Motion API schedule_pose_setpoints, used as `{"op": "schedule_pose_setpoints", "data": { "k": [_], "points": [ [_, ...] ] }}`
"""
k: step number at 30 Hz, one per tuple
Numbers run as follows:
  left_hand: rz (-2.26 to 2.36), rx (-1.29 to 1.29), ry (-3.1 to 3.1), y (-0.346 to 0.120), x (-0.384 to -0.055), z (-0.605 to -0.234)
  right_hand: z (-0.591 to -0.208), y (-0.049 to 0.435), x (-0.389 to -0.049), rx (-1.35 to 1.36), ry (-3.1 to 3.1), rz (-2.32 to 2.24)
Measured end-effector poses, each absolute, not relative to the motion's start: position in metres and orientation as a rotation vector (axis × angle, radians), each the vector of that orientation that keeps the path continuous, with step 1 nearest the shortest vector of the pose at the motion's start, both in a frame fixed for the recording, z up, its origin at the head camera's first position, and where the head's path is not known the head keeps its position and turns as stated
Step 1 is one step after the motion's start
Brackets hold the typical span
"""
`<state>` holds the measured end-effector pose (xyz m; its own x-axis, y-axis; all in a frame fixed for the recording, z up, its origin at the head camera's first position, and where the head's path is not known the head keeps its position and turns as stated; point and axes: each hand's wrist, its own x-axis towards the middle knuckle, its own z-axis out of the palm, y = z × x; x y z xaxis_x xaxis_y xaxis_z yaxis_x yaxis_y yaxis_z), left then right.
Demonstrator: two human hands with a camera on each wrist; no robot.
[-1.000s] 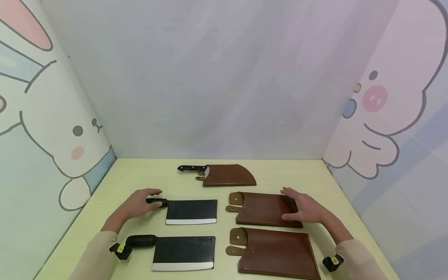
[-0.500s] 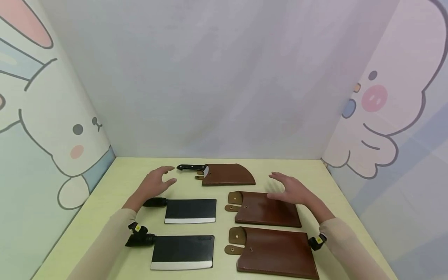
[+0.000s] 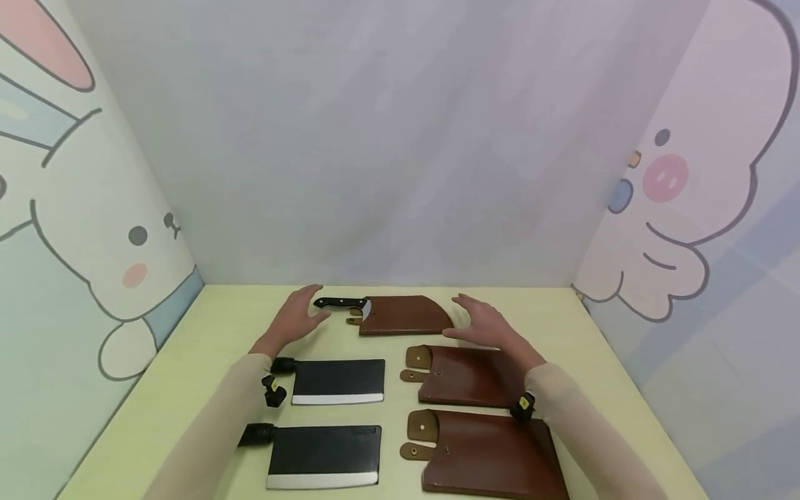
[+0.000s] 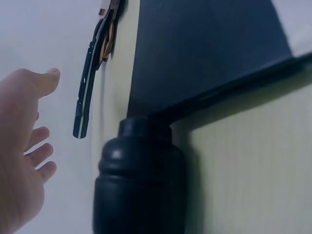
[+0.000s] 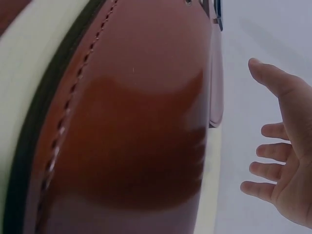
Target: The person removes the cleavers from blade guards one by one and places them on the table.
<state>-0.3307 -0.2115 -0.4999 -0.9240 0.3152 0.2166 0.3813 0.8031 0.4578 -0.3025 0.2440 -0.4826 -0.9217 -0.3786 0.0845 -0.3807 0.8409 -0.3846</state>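
Note:
At the back of the table lies a knife with a black riveted handle [image 3: 339,303], its blade inside a brown leather sheath [image 3: 406,315]. My left hand [image 3: 296,319] hovers just left of that handle, thumb and fingers spread, holding nothing. By the sheath's right end my right hand [image 3: 484,323] is likewise spread, with nothing in its grasp. Below my left hand rests a black cleaver [image 3: 339,380], its handle partly hidden by my wrist; the left wrist view shows this handle [image 4: 141,180] up close. Under my right forearm sits a brown leather sheath [image 3: 469,375], partly covered.
Nearer the front lie a second black cleaver [image 3: 323,455], its handle partly behind my left sleeve, and a larger brown sheath [image 3: 494,455] with a snap flap and strap. Pale walls with cartoon animals enclose the pale yellow table [image 3: 237,312] at the back and sides.
My left hand has left the middle cleaver's handle and moved forward and right. My right hand has lifted off the middle sheath and moved forward and left. Both now flank the sheathed knife.

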Motion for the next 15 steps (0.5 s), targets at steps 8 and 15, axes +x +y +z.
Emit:
{"op": "schedule_pose_setpoints", "data": {
  "k": [8,15],
  "points": [
    [-0.841,-0.604,-2.806,-0.211,-0.340,-0.512,-0.493,0.226,-0.321,0.602,-3.031,0.668],
    [-0.879,-0.542,-2.910,-0.211,-0.347,-0.517,-0.502,0.214,-0.334,0.622,-3.043,0.711]
  ]
}}
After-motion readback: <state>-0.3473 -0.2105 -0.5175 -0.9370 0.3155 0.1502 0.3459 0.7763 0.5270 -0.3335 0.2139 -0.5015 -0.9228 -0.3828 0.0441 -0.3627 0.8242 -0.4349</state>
